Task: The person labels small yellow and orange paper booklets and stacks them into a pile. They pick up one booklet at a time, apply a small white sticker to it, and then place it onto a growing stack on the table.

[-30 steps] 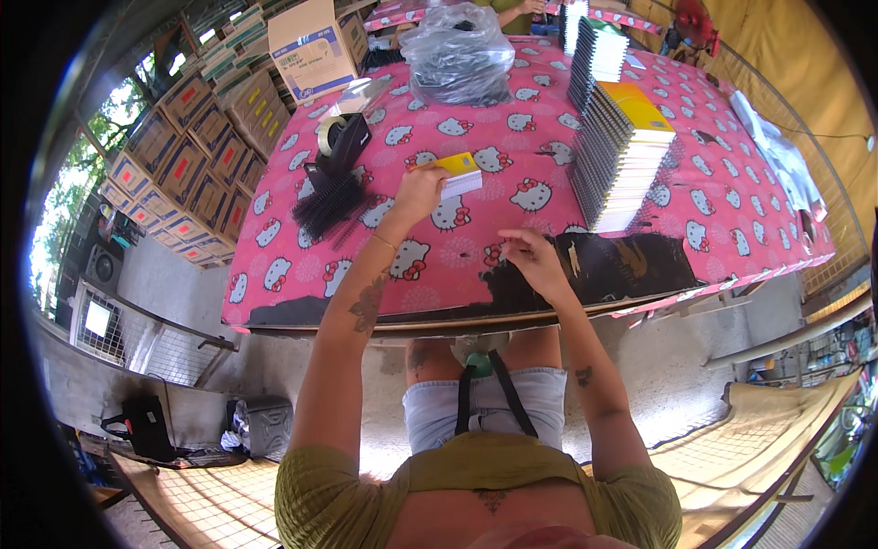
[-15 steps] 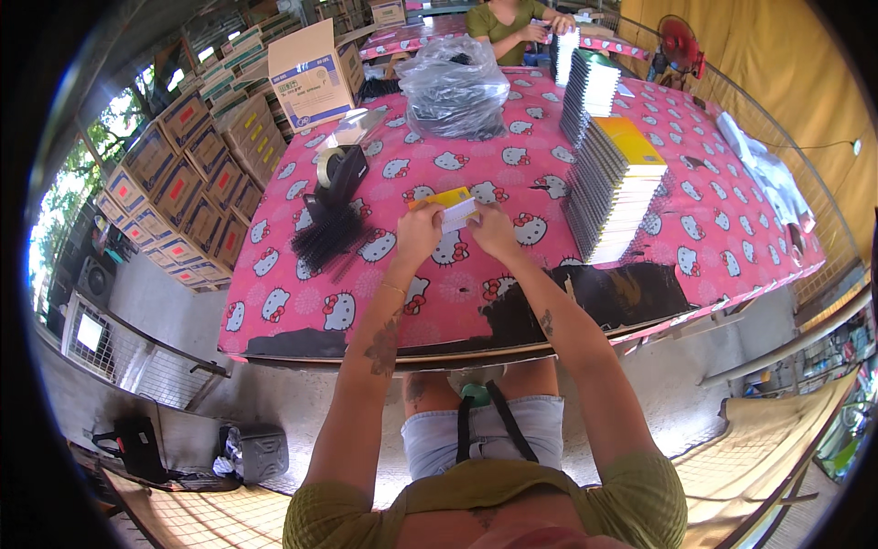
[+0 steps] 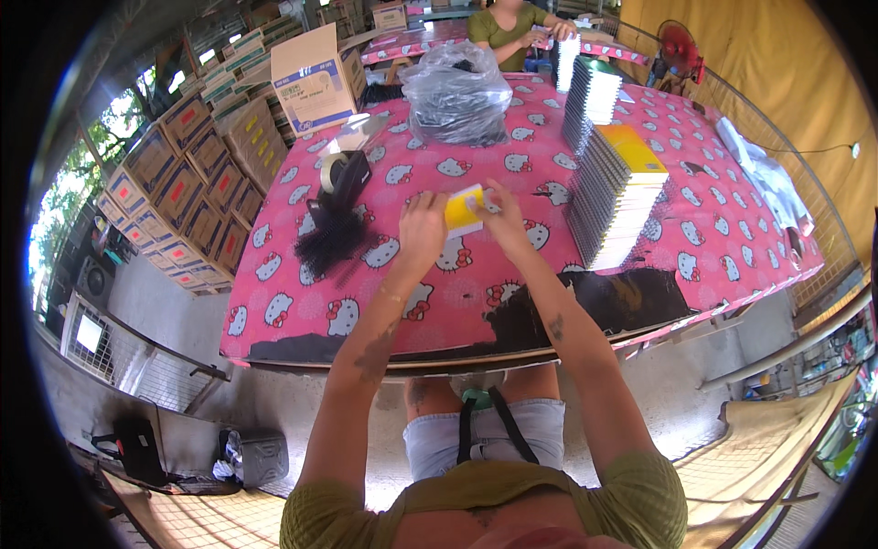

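Note:
Both hands are over the middle of the pink-patterned table (image 3: 430, 316), holding a small yellow-covered notebook (image 3: 464, 211) between them. My left hand (image 3: 422, 224) grips its left side, fingers closed. At the right edge, my right hand (image 3: 502, 220) pinches the notebook. It is tilted, with its yellow cover up and white page edges showing. To the left lies a pile of black spiral binding wires (image 3: 327, 242), in front of a black tape dispenser (image 3: 346, 183). Right of my hands stands a tall stack of spiral notebooks (image 3: 615, 203) with a yellow cover on top.
A clear plastic bag of dark contents (image 3: 455, 96) sits farther back, beside an open cardboard box (image 3: 315, 87). Another notebook stack (image 3: 590, 96) stands behind the near one. Across the table, a co-worker (image 3: 501, 32) handles white-paged notebooks. Stacked cartons (image 3: 178, 188) line the left.
The notebook has turned so that its yellow cover shows more fully and it sits more upright. My right hand has moved up and right along its edge.

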`<state>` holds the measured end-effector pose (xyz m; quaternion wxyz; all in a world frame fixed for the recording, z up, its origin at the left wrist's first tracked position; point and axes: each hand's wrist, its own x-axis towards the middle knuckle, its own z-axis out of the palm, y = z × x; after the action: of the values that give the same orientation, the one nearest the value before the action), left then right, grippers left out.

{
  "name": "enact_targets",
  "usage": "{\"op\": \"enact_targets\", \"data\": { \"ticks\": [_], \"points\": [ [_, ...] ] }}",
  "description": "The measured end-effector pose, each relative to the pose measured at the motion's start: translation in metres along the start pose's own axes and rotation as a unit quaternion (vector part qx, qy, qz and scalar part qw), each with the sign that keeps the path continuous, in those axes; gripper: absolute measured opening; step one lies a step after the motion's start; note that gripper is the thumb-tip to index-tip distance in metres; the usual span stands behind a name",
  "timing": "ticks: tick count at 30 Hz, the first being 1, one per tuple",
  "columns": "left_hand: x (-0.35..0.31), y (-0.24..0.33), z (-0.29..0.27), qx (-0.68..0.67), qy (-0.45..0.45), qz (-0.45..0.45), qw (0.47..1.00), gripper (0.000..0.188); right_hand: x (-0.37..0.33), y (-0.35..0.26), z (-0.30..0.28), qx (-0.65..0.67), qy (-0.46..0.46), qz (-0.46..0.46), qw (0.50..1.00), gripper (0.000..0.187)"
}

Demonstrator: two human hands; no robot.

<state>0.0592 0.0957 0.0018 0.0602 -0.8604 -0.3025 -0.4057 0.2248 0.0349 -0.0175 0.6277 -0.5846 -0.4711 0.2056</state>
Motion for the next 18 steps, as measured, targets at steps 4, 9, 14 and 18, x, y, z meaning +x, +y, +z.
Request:
{"op": "enact_targets", "data": {
  "ticks": [4,9,14,18],
  "points": [
    [-0.023,0.038,-0.037,-0.080,-0.094,0.089,0.988,0.029,-0.063,0.001,-0.042,0.042,-0.089,-0.092,0.991,0.051],
    [-0.084,0.075,-0.016,-0.173,0.025,-0.007,0.985,0.034,-0.120,0.014,-0.061,0.130,-0.079,0.051,0.987,0.030],
    [-0.103,0.083,-0.009,-0.368,-0.035,-0.114,0.922,0.035,-0.130,0.005,-0.060,0.118,-0.091,0.073,0.986,0.019],
    [-0.082,-0.015,-0.029,-0.034,-0.020,-0.141,0.989,0.030,-0.141,0.014,-0.075,0.144,-0.081,0.061,0.984,0.020]
  ]
}}
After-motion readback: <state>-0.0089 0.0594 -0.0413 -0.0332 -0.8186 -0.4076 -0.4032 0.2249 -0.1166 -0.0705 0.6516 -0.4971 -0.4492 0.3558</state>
